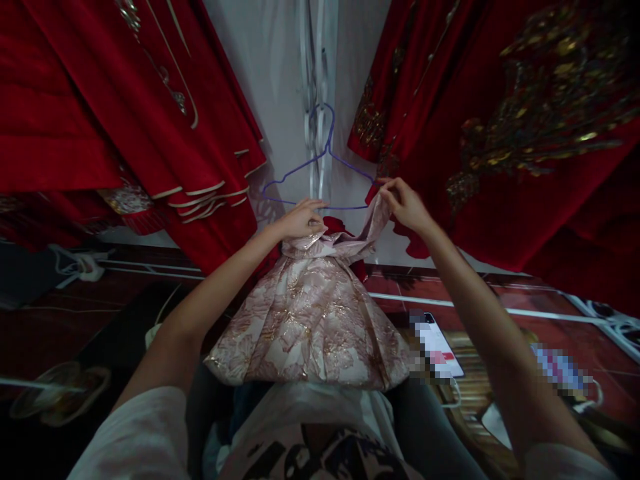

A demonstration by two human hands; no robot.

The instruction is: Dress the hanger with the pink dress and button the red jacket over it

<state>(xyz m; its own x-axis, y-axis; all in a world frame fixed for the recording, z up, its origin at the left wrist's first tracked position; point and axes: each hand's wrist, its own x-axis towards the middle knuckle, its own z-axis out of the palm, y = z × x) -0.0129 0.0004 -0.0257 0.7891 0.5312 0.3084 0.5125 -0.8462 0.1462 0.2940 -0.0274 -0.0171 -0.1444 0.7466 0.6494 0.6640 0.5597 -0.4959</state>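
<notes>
A pale pink and gold brocade dress (320, 313) lies across my lap, its pleated skirt spread toward me. Beyond it, a thin purple hanger (347, 165) hangs against a white upright pole. My right hand (404, 205) pinches a raised strip of the dress's top beside the hanger's right end. At the dress's upper left edge, my left hand (304, 219) has its fingers bent onto the fabric, in front of the hanger's lower bar. A bit of red cloth (336, 225) shows behind the dress's top.
Red embroidered garments hang at left (200, 133) and right (500, 193). To my right, a phone (443, 350) with a cable lies on a slatted bamboo seat (465, 387). A blurred clear container (65, 393) is at lower left. White pipes (500, 310) run low over reddish floor tiles.
</notes>
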